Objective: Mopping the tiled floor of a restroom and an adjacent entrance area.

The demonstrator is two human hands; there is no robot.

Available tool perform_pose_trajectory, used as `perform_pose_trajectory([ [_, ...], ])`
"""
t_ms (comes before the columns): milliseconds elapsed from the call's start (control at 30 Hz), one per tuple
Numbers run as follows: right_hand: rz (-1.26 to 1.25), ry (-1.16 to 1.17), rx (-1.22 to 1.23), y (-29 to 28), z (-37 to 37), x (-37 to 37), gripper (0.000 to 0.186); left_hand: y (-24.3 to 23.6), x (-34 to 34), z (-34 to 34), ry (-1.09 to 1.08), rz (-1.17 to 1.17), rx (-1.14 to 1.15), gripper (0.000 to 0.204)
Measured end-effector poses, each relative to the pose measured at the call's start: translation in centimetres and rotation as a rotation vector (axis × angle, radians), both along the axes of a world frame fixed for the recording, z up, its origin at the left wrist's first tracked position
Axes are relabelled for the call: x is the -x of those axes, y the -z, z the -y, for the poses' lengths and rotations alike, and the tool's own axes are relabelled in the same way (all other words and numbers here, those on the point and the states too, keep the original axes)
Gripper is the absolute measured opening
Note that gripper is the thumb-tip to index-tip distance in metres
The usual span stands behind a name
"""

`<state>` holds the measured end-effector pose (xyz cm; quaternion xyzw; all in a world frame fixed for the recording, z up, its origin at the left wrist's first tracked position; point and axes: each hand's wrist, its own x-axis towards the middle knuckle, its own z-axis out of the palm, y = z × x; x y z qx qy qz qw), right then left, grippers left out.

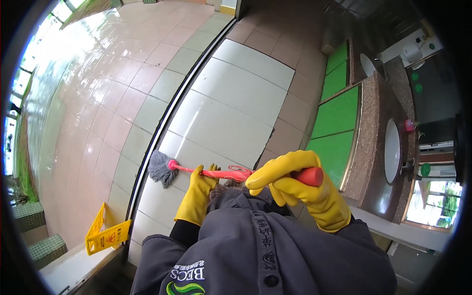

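A duster with a red handle (pixel 231 174) and a fluffy grey head (pixel 161 168) lies across in front of my body, its head to the left. My left hand (pixel 196 194), in a yellow rubber glove, is closed round the thin shaft between head and grip. Further right, my right hand (pixel 300 184), also in a yellow glove, wraps the thick grip near its end, and the rounded red tip sticks out past the fingers. A loop of red cord or strap hangs at the middle of the handle. The grey head is near the dark door track at the left.
A metal floor track (pixel 169 110) divides pale tiles (pixel 231 105) from a shiny wet-looking floor outside (pixel 103 83). A yellow folding warning sign (pixel 109 233) stands at lower left. On the right are green cabinet doors (pixel 336 118) under a brown stone counter (pixel 376 142) with white basins (pixel 392 150).
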<state>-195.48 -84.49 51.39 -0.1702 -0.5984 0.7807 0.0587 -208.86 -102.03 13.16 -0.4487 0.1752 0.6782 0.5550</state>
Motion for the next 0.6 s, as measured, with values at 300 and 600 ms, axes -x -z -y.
perform_pose_trajectory([
  [300,-0.204,0.078,-0.111,2.5,-14.3,-0.3,0.027,-1.1,4.4,-21.3,-0.004,-0.083,0.145,0.019],
  [600,-0.142,0.431,-0.465,7.4,-30.9,6.4,0.018,3.2,13.8,-52.5,0.227,-0.244,0.026,0.022],
])
